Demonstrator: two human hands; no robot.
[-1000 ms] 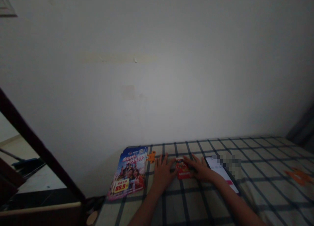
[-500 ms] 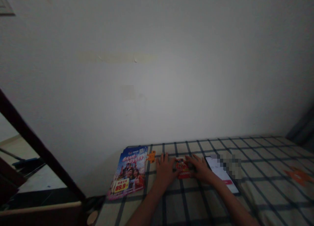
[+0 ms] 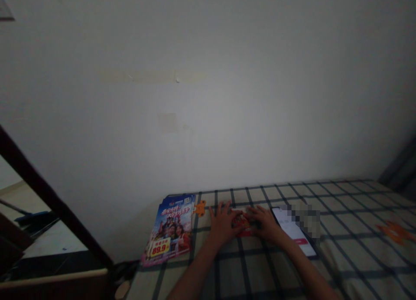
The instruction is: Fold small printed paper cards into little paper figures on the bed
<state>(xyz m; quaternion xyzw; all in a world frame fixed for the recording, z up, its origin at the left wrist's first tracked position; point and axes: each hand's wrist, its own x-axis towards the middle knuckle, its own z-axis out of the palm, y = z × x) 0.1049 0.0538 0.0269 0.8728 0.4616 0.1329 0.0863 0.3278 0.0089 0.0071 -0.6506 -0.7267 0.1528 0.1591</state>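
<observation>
Both my hands lie on a checked bedsheet (image 3: pixel 260 269), pressing a small red printed paper (image 3: pixel 242 224) flat between them. My left hand (image 3: pixel 222 225) has its fingers spread and covers the paper's left edge. My right hand (image 3: pixel 264 223) rests palm down over the paper's right side, fingers stretched out. Most of the paper is hidden under the two hands.
A stack of colourful flyers (image 3: pixel 170 228) lies left of my hands, with a small orange paper piece (image 3: pixel 199 208) beside it. A lit phone (image 3: pixel 294 230) lies to the right, an orange print (image 3: pixel 394 233) further right. A white wall (image 3: pixel 208 96) stands close behind; a dark bed post (image 3: pixel 48 200) slants at left.
My two hands have slid closer together over the red paper, so less of it shows now. The view has drifted slightly.
</observation>
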